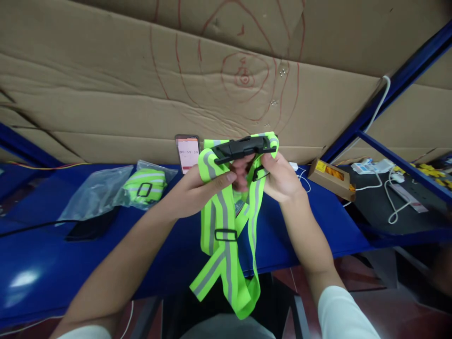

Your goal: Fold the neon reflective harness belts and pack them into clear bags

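Observation:
Between my hands hangs a lime-yellow reflective strap harness (226, 216) with grey stripes. Its black buckle (243, 148) lies across the top, with its halves together. My left hand (208, 186) grips the strap just under the buckle's left end, thumb on top. My right hand (280, 176) pinches the strap below the buckle's right end, beside a small black slider. Lower down, a black rectangular slider (226, 235) sits on the webbing. Loops and a loose strap end droop past the table's front edge.
On the blue table (151, 268) lie a bagged reflective strap (144, 186), clear plastic (97, 193) and a black item (92, 226). A phone (188, 153) leans against the cardboard wall (116, 113). To the right are a cardboard box (332, 179) and white cables (391, 188).

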Motion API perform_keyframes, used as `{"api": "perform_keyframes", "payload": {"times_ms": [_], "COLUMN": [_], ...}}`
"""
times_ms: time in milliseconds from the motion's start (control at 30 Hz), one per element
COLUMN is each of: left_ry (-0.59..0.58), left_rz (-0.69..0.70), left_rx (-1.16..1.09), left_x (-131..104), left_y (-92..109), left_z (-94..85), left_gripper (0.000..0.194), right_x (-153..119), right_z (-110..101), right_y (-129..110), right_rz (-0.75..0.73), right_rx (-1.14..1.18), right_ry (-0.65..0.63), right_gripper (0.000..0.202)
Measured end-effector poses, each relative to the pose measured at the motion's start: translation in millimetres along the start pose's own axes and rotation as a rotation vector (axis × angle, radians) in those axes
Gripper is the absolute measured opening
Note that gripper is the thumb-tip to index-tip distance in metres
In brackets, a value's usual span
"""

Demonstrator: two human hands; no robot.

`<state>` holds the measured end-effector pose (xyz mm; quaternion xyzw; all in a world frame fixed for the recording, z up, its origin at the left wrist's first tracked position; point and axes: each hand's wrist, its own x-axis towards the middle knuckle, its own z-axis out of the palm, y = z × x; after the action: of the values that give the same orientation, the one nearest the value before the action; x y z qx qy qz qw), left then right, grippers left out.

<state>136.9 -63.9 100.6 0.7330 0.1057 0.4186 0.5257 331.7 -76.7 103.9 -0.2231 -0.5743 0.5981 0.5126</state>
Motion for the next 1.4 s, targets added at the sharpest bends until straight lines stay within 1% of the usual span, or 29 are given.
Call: {"api": "perform_keyframes", "payload": {"times_ms": [100, 200, 300, 367, 467, 567, 633, 733, 800, 867, 933, 967, 1000, 1067, 1133, 1200, 1233, 1300, 1333, 1400], "left_ry": [0.097, 0.177, 0.244, 0.282, 0.356, 0.441, 0.467, 0.473, 0.457, 0.433, 0.412, 0.396, 0.378, 0.354, 0.357, 0.337, 0.288, 0.122, 0.028, -0.127], "left_rz": [0.055, 0.062, 0.040, 0.021, -0.012, -0.068, -0.105, -0.140, -0.155, -0.148, -0.117, -0.105, -0.101, -0.116, -0.161, -0.253, -0.320, -0.438, -0.469, -0.473], "left_rx": [0.140, 0.175, 0.191, 0.211, 0.236, 0.212, 0.161, 0.064, 0.012, -0.005, 0.037, 0.074, 0.108, 0.119, 0.005, -0.199, -0.317, -0.551, -0.653, -0.794], "left_x": [1, -1, -2, -2, -1, 1, 1, 3, 4, 6, 7, 7, 8, 7, 5, 3, 2, -1, -2, -3], "left_y": [-3, -7, -9, -9, -10, -14, -20, -30, -34, -36, -36, -36, -36, -37, -39, -39, -37, -33, -30, -24], "left_z": [3.1, 8.7, 15.0, 18.2, 21.0, 21.6, 21.3, 19.5, 17.1, 14.4, 12.8, 12.8, 13.5, 16.2, 19.5, 21.8, 22.5, 23.1, 23.2, 23.1], "left_gripper": [0.025, 0.025, 0.026, 0.026, 0.026, 0.029, 0.033, 0.040, 0.041, 0.039, 0.038, 0.038, 0.040, 0.046, 0.051, 0.049, 0.047, 0.043, 0.042, 0.043], "right_x": [2, 5, 8, 9, 10, 13, 15, 18, 17, 15, 11, 9, 7, 4, 1, -2, -3, -7, -9, -12], "right_z": [-1, -3, -5, -7, -9, -11, -11, -11, -14, -20, -25, -27, -27, -23, -15, -7, -4, 0, 1, -1], "right_y": [3, 10, 17, 20, 19, 19, 21, 22, 20, 14, 6, 2, -1, -7, -11, -13, -15, -19, -21, -26], "right_rz": [-0.012, -0.030, -0.061, -0.122, -0.269, -0.362, -0.370, -0.341, -0.283, -0.203, -0.143, -0.120, -0.095, -0.044, -0.031, -0.086, -0.115, -0.144, -0.155, -0.212], "right_rx": [-0.066, -0.110, -0.185, -0.293, -0.536, -0.712, -0.761, -0.769, -0.743, -0.678, -0.546, -0.475, -0.419, -0.392, -0.448, -0.493, -0.510, -0.552, -0.588, -0.684], "right_ry": [0.067, 0.079, 0.092, 0.112, 0.119, 0.104, 0.112, 0.104, 0.051, -0.054, -0.158, -0.178, -0.163, -0.065, 0.012, 0.040, 0.045, 0.059, 0.067, 0.081], "right_gripper": [0.053, 0.056, 0.057, 0.054, 0.050, 0.050, 0.051, 0.054, 0.057, 0.059, 0.065, 0.066, 0.065, 0.057, 0.048, 0.041, 0.038, 0.035, 0.035, 0.033]}}
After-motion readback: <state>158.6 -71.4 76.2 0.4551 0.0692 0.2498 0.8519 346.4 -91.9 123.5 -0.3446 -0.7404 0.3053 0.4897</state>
